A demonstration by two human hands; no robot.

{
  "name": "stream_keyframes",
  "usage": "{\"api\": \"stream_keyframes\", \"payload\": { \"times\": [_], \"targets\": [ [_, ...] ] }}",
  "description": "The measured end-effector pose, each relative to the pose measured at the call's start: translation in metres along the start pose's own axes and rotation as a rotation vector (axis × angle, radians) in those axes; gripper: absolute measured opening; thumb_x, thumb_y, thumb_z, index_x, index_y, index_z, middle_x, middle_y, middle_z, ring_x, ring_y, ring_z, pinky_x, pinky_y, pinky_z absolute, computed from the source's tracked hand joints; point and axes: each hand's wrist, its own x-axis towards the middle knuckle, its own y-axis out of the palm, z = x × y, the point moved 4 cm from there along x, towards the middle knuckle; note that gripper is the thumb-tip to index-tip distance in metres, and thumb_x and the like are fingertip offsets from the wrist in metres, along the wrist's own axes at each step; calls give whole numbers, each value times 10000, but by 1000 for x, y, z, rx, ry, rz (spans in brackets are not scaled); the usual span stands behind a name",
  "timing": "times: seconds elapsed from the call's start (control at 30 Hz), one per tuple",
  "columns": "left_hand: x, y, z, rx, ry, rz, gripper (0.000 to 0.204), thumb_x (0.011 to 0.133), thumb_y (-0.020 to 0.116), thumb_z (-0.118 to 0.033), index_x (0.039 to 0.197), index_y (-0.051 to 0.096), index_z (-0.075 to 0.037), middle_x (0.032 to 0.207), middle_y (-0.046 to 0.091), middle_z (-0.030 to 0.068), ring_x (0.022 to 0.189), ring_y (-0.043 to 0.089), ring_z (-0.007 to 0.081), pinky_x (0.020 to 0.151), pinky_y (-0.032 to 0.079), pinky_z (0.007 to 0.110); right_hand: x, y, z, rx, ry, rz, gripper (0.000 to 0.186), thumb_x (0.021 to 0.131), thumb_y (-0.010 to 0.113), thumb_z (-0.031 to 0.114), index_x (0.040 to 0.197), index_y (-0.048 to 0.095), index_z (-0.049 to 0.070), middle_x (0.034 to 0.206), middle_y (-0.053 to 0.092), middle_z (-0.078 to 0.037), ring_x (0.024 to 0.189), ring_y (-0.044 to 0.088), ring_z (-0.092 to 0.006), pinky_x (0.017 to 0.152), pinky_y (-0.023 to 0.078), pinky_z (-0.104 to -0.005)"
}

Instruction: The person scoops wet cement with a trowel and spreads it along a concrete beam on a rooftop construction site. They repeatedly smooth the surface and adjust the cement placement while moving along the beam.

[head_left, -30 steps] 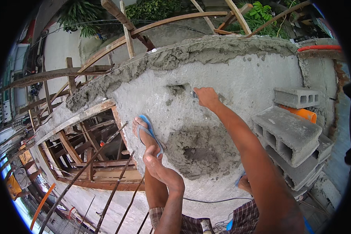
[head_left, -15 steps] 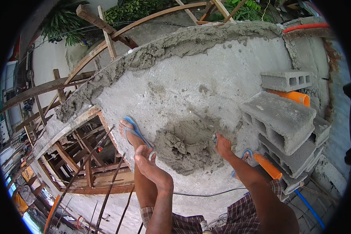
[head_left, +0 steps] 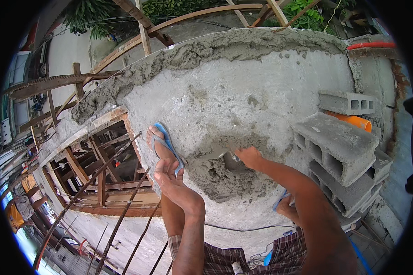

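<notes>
A heap of wet grey mortar [head_left: 225, 183] lies on the concrete slab in front of me. My right hand [head_left: 249, 158] is wrapped round the handle of a trowel [head_left: 214, 156]. Its mortar-smeared blade points left, at the upper part of the heap, and partly blends in with the mix. My left hand [head_left: 172, 179] hangs in the air left of the heap, above my leg. Its palm is turned up, the fingers are loosely bent and apart, and nothing is in it.
Hollow concrete blocks [head_left: 337, 142] are stacked at the right, beside an orange pipe [head_left: 353, 120]. A framed opening in the slab [head_left: 101, 174] and rusty steel bars [head_left: 124, 220] lie left. A rough mortar ridge [head_left: 206, 48] follows the far edge. My sandalled foot [head_left: 163, 142] stands beside the heap.
My right hand has moved left over the heap, and the trowel blade has swung from pointing up and left to pointing left, lower at the mortar. My left hand stays nearly where it was.
</notes>
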Motion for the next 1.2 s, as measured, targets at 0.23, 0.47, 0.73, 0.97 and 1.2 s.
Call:
{"api": "stream_keyframes", "payload": {
  "times": [0.23, 0.47, 0.73, 0.97, 1.2],
  "targets": [
    [-20, 12, 18, 117, -50, 78, 567, 999, 315, -528, 1223, 500, -40, 1171, 521, 95, 1037, 511, 209, 876, 395, 383, -232, 133, -1, 280, 535, -88, 477, 685, 714, 64, 1130, 540, 54, 980, 612, -136, 871, 665, -333, 719, 539, -435],
    [-34, 10, 50, 202, -34, 212, 582, 987, 336, -557, 1228, 502, -54, 1156, 514, 76, 1016, 516, 202, 859, 398, 375, -154, 188, 124, 1027, 879, -215, 528, 643, 702, 88, 1140, 532, 37, 1044, 626, -192, 918, 621, -401, 762, 516, -448],
    [-35, 15, 42, 170, -65, 235, 495, 1013, 301, -502, 1235, 486, -100, 1155, 526, 40, 1046, 495, 175, 895, 358, 374, -291, 260, 115, 1317, 900, -344, 166, 723, 721, 141, 779, 588, 59, 679, 607, -117, 646, 606, -314, 611, 487, -393],
    [-40, 19, 38, 136, 10, 265, 572, 998, 334, -534, 1250, 481, -42, 1170, 511, 98, 1037, 512, 204, 874, 400, 368, -108, 249, 138, 1357, 442, 83, 253, 695, 718, 209, 792, 604, 5, 652, 581, -115, 643, 558, -240, 616, 459, -390],
    [-15, 14, 13, 148, 15, 183, 543, 1013, 290, -519, 1258, 459, -65, 1192, 501, 78, 1073, 492, 198, 909, 362, 378, -99, 153, 145, 1521, 251, 195, 228, 745, 680, 109, 919, 564, 20, 563, 555, -65, 450, 542, -175, 416, 437, -365]
  ]
}}
